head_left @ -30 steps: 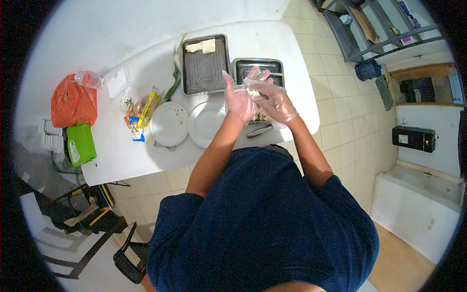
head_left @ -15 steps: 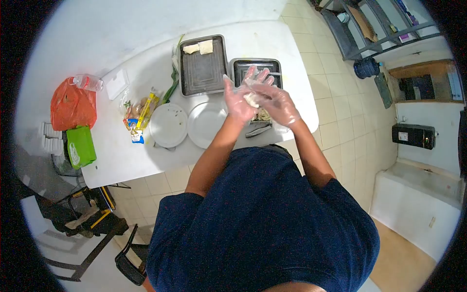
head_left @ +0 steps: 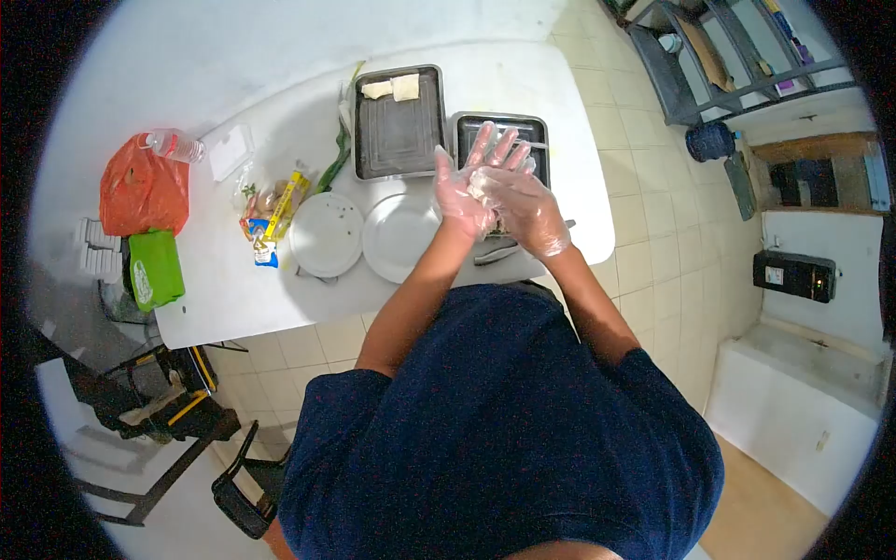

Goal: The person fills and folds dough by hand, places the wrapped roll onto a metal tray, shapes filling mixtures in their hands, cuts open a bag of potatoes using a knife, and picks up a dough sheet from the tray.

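Both hands wear clear plastic gloves and meet above the table. My left hand is turned palm up, its fingers stretched and spread. My right hand lies across that palm, fingers fairly straight. Pressed between the two palms is a small pale dough-like lump, mostly covered by the right hand. Under the hands stands a smaller metal tray, largely hidden; some pale contents showed near its front edge. A larger metal tray beyond the left hand carries pale flat pieces. Nearest my left wrist is a white plate.
Left of it lies another plate with dark specks. Green onions, bagged food packets, an orange bag, a plastic bottle and a green pack are farther left. A dark-handled utensil lies near the front edge.
My right hand has shifted slightly left and lies flatter over the left palm, covering more of the pale lump. The view has shifted slightly.
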### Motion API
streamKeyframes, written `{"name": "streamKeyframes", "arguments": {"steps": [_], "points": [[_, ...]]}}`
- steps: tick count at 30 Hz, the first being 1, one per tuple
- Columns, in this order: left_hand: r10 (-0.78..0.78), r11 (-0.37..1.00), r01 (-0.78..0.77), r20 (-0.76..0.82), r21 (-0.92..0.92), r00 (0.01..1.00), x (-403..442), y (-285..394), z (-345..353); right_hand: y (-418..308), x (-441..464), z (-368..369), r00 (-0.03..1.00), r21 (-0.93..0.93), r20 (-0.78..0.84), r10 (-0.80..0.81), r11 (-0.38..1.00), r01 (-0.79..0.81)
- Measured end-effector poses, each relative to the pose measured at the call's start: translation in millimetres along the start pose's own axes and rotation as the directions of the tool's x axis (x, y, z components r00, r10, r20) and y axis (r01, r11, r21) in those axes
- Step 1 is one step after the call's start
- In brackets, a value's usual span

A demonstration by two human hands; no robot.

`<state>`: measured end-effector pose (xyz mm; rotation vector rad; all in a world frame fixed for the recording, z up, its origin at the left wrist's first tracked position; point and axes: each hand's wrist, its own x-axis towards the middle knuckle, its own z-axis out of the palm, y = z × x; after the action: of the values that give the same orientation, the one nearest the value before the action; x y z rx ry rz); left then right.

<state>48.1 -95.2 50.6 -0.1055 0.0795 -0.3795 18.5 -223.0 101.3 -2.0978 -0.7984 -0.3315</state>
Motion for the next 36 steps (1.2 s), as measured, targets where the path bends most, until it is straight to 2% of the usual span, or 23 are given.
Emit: {"name": "streamKeyframes", "arguments": {"steps": [4,7,10,13,16,19,22,25,28,31,34,36], "points": [[0.0,0.999,0.001,0.018,-0.04,1.0,1,1,-4,-1,4,-7,0.999,-0.077,-0.034,0.0,0.997,-0.003],[0.016,1.0,-0.016,0.021,-0.011,1.0,2,1,-4,10,-2,1,0.999,-0.056,0.054,0.006,0.998,-0.003],[0.0,1.0,0.001,0.027,-0.02,1.0,3,2,-4,5,-4,-1,0.999,0.014,0.047,0.023,1.0,-0.024],[-0.008,0.998,0.011,0.049,-0.058,0.999,1,2,-4,0,4,-4,1.0,-0.002,-0.007,0.009,1.0,-0.009],[-0.006,1.0,0.007,0.052,-0.026,0.999,2,2,-5,8,-1,0,0.998,-0.014,0.058,-0.039,0.999,0.04],[0.0,0.999,0.002,0.042,-0.04,0.999,0,4,-5,2,4,-6,0.999,-0.025,0.036,0.019,1.0,-0.018],[0.01,1.0,-0.009,0.04,-0.029,0.999,1,4,-7,8,4,-5,0.996,-0.031,0.032,-0.08,0.996,0.081],[0.013,1.0,-0.013,0.029,0.003,0.999,1,3,-7,8,3,1,0.992,-0.064,0.108,-0.064,0.995,0.071],[0.016,1.0,-0.016,0.016,-0.02,1.0,2,4,-7,2,7,-2,0.997,-0.071,0.074,0.016,0.997,-0.011],[0.005,1.0,-0.005,0.032,-0.004,0.999,2,7,-10,5,3,3,0.998,-0.044,0.063,-0.013,0.999,0.016],[0.007,1.0,-0.007,0.016,0.005,1.0,3,5,-8,7,5,5,0.988,-0.124,0.146,-0.058,0.989,0.076],[0.01,1.0,-0.01,0.016,0.003,1.0,4,6,-8,10,6,4,0.991,-0.117,0.123,-0.049,0.991,0.064]]}}
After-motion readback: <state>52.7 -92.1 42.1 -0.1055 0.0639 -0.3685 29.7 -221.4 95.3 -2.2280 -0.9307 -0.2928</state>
